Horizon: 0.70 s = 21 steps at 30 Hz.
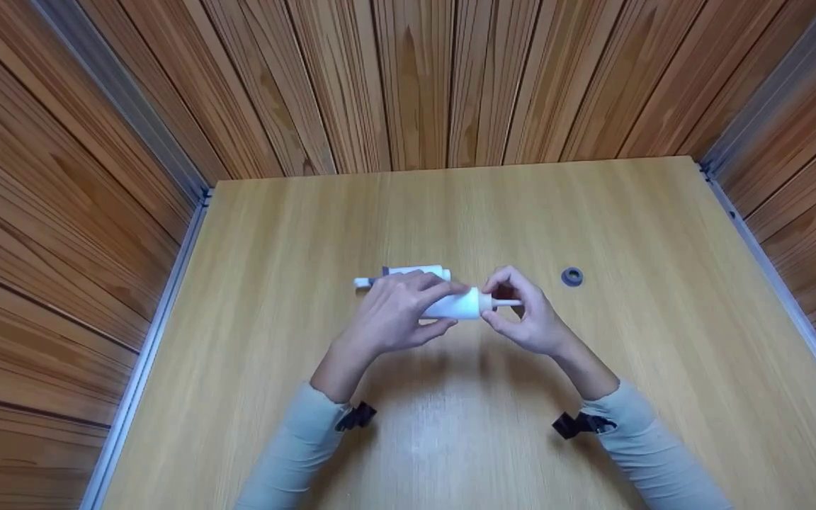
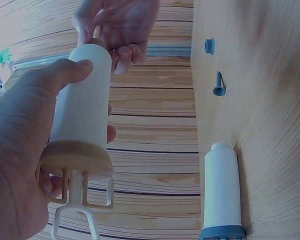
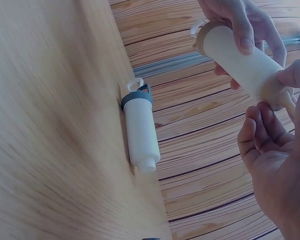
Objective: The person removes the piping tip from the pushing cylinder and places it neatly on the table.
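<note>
White bottle (image 1: 452, 305) up over the pale wooden table (image 1: 252, 382), well inside its edges!
Left hand (image 1: 395, 310) grips its body, right hand (image 1: 530, 324) pinches its nozzle end (image 1: 507, 303); plank walls (image 1: 415, 85) behind and both sides.

Hidden by the left hand (image 1: 392, 313), head view: rear of the held bottle (image 1: 456, 306) and, beyond it, part of a lying bottle (image 1: 429, 270). Cropped right of the held bottle, left wrist view: blue collar (image 2: 222, 232). Too small to identify below the held bottle, right wrist view: dark sliver (image 3: 151, 238).
</note>
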{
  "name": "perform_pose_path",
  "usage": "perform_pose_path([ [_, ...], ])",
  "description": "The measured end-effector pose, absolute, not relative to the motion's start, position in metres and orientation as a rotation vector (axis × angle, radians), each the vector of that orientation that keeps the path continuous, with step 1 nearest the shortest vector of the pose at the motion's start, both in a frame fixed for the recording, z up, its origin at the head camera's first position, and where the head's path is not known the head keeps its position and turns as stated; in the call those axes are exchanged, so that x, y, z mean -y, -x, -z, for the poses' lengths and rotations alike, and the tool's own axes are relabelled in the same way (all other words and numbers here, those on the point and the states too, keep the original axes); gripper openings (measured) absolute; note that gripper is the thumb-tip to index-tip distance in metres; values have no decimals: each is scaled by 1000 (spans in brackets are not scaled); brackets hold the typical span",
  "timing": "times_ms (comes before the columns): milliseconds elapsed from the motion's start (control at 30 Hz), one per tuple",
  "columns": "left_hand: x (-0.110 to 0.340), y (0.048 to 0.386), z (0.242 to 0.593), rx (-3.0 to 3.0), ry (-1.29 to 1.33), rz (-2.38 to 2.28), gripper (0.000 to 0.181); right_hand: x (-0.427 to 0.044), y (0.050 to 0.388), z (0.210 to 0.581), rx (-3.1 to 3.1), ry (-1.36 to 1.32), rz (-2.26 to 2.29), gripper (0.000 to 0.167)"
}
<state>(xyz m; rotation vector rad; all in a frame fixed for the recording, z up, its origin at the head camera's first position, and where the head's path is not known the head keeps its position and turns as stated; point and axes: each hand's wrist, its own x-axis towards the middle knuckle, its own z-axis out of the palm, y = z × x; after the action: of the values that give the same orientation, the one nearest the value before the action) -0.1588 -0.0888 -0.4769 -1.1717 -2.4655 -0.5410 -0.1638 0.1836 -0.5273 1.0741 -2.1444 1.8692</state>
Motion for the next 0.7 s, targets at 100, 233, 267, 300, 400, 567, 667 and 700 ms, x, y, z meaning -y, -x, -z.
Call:
perform_pose_path([
  [100, 89, 159, 477, 2477, 1165, 538, 42, -184, 165, 528, 2163, -1072, -1852, 35],
  [233, 90, 160, 477, 2494, 1159, 546, 43, -184, 166, 527, 2202, -1060, -1826, 34],
  [267, 90, 160, 477, 2496, 1160, 548, 43, -184, 166, 526, 2214, -1054, -1824, 32],
  [300, 90, 160, 476, 2498, 1161, 549, 43, -184, 165, 526, 2221, -1051, -1826, 30],
  [400, 90, 159, 476, 2502, 1161, 543, 42, -183, 164, 524, 2232, -1046, -1843, 23],
  [567, 90, 159, 476, 2513, 1161, 531, 42, -182, 164, 523, 2218, -1046, -1864, 21],
  [667, 90, 158, 476, 2520, 1161, 535, 42, -182, 163, 524, 2209, -1043, -1871, 22],
  [700, 90, 158, 475, 2523, 1161, 536, 42, -182, 163, 524, 2208, -1043, -1870, 23],
])
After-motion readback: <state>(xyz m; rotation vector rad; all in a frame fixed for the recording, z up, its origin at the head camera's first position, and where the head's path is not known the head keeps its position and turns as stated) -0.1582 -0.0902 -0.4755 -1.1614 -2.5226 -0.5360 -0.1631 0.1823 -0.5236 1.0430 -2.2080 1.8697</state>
